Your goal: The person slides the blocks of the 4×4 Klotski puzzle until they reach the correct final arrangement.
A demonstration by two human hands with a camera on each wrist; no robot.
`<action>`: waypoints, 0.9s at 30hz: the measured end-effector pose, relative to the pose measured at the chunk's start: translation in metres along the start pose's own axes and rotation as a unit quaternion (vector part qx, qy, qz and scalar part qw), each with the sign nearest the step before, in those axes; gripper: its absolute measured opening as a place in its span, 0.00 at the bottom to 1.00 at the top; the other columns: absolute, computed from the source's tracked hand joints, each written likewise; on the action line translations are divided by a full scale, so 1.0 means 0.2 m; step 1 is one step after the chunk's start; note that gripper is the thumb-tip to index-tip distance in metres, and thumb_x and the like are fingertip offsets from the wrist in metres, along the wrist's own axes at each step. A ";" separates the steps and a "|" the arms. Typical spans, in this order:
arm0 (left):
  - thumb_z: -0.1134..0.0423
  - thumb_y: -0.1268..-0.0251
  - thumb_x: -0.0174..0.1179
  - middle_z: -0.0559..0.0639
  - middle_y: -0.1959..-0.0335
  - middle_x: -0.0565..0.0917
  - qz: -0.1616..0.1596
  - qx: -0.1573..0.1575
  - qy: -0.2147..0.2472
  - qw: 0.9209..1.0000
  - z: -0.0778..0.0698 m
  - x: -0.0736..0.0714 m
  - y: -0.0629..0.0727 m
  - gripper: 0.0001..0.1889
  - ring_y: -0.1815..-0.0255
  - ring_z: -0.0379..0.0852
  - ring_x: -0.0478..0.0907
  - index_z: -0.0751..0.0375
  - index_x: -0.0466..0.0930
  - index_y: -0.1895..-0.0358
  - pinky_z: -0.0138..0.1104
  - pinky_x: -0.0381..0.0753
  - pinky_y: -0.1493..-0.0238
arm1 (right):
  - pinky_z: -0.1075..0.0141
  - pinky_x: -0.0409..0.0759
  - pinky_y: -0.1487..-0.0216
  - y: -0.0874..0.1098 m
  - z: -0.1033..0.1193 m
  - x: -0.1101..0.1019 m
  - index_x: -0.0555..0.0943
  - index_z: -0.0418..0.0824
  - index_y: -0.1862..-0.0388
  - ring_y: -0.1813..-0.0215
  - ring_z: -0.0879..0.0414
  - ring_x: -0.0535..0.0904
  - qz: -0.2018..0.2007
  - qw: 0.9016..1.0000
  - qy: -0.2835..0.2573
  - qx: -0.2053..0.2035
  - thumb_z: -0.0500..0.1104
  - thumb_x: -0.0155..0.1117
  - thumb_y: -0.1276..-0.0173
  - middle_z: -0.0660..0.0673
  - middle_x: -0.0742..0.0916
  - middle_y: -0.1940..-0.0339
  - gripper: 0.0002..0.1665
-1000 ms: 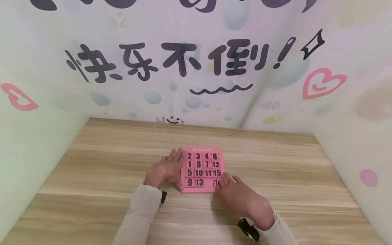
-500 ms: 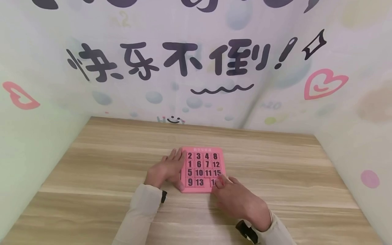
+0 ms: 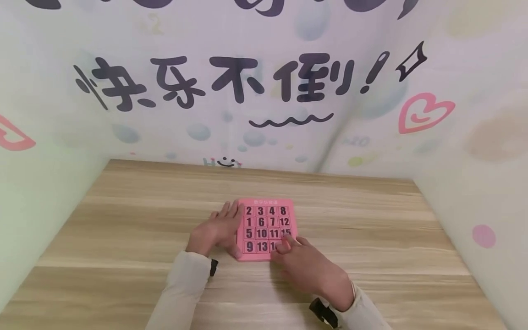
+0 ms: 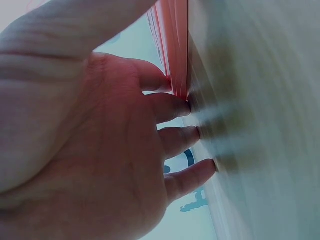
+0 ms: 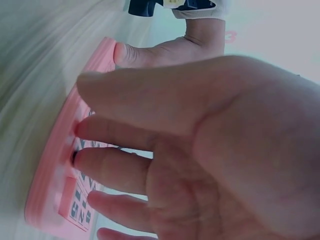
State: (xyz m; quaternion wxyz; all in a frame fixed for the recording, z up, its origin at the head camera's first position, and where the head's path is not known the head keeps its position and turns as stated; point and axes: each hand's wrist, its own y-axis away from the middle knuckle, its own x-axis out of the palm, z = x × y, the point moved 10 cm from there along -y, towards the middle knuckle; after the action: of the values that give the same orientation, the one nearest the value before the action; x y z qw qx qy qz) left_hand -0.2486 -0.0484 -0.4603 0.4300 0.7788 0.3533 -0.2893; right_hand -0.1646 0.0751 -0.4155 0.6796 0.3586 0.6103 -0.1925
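A pink sliding number puzzle point(image 3: 255, 257) lies flat on the table, its black-numbered tiles facing up. My left hand point(image 3: 214, 231) rests along its left side, thumb by the near corner. In the left wrist view the fingers point(image 4: 180, 137) are spread and nearly straight, and the index finger touches the puzzle's edge point(image 4: 176, 45). Over the near right corner, my right hand point(image 3: 307, 266) presses fingertips on a bottom-row tile point(image 3: 273, 246) beside 13; its number is partly covered. The right wrist view shows a bare slot point(image 5: 67, 195) in the frame. The right fingers partly hide the 15 tile point(image 3: 285, 232).
The wood-grain table point(image 3: 363, 220) extends around the puzzle. Behind it stands a pale printed wall sheet point(image 3: 177, 133) with dark lettering, and side walls close in at left and right. Both wrists wear black straps point(image 3: 323, 313).
My right fingers have slid the partly covered tile left along the bottom row, up against 13. The left hand keeps its place at the puzzle's side. The head view has shifted slightly.
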 end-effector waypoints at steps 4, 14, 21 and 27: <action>0.54 0.58 0.78 0.57 0.19 0.32 0.003 0.005 -0.002 1.000 -0.01 0.00 0.00 0.68 0.19 0.56 0.26 0.61 0.35 0.20 0.52 0.35 0.19 | 0.43 0.67 0.28 0.00 -0.01 0.01 0.78 0.47 0.37 0.27 0.41 0.68 0.006 1.000 -0.019 0.000 0.48 0.60 0.27 0.44 0.80 0.33 0.22; 0.53 0.57 0.78 0.56 0.19 0.30 0.013 0.003 -0.002 1.000 0.01 0.02 -0.01 0.68 0.19 0.55 0.24 0.60 0.34 0.19 0.51 0.34 0.19 | 0.41 0.68 0.29 0.02 -0.01 0.02 0.76 0.48 0.33 0.25 0.39 0.66 0.038 0.998 -0.045 -0.006 0.52 0.57 0.26 0.43 0.75 0.27 0.25; 0.53 0.58 0.78 0.56 0.19 0.30 0.012 0.005 0.000 1.000 0.01 0.02 -0.01 0.68 0.19 0.55 0.24 0.60 0.34 0.20 0.51 0.34 0.19 | 0.41 0.68 0.29 0.00 -0.05 -0.01 0.78 0.47 0.35 0.27 0.41 0.69 -0.003 0.999 -0.042 0.006 0.51 0.58 0.27 0.47 0.79 0.32 0.23; 0.53 0.58 0.78 0.57 0.19 0.30 0.008 0.001 0.001 1.000 0.02 0.00 0.00 0.69 0.19 0.56 0.25 0.61 0.34 0.20 0.52 0.34 0.19 | 0.39 0.60 0.25 -0.02 -0.14 -0.01 0.73 0.41 0.29 0.23 0.35 0.59 -0.019 0.995 -0.057 0.077 0.56 0.56 0.25 0.42 0.73 0.26 0.31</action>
State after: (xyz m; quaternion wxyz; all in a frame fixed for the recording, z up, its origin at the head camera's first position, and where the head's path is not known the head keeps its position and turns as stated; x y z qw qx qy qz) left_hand -0.2493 -0.0511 -0.4625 0.4311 0.7825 0.3468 -0.2857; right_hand -0.1876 0.0921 -0.4147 0.6801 0.3867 0.5603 -0.2720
